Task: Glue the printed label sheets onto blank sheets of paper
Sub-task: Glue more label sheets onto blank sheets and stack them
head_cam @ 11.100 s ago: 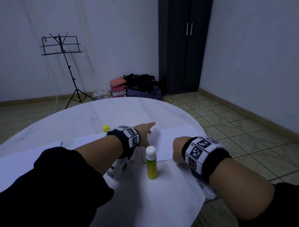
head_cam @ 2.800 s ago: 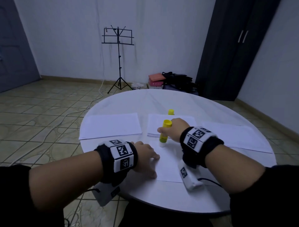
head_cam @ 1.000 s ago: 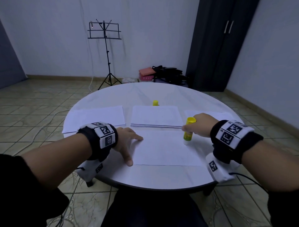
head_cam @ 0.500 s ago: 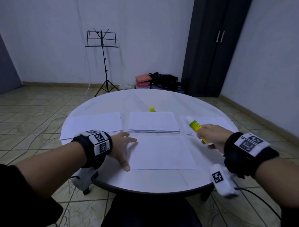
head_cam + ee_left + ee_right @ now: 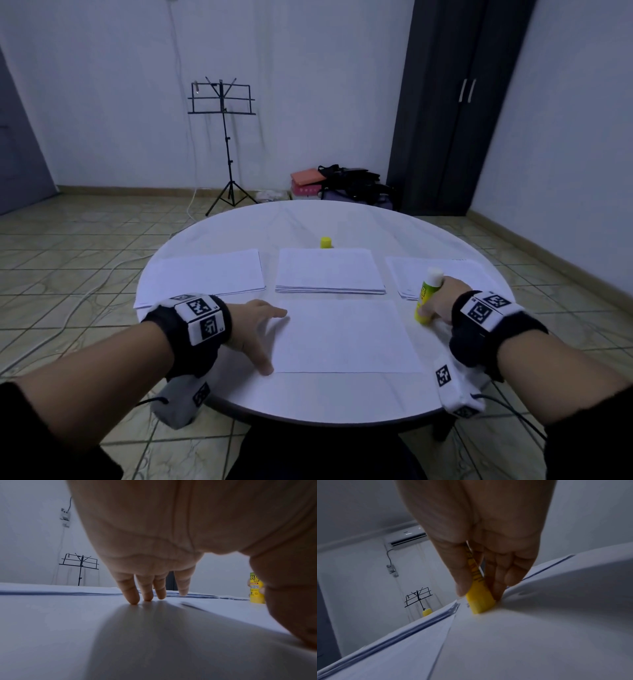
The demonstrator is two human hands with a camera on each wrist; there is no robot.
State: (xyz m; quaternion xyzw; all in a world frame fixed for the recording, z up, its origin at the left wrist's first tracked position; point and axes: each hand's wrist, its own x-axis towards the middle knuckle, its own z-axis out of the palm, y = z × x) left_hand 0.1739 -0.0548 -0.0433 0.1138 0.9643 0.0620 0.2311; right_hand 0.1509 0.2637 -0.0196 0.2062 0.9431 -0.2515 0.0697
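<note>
Standing the glue stick [image 5: 425, 298] on the table [image 5: 318, 397], the right hand [image 5: 442, 301] is holding it tight, right beside the sheet [image 5: 346, 337]. The left hand [image 5: 255, 325] is lying flat, fingers [image 5: 132, 595] spread at the sheet's left edge. The uncapped stick could tip, roll and smear glue. The sheet could slide if the hand is lifting.

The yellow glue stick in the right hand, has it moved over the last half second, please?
Yes. The yellow glue stick, then lifted and tilted over the right paper stack, now stands base-down on the round white table beside the single sheet.
</note>
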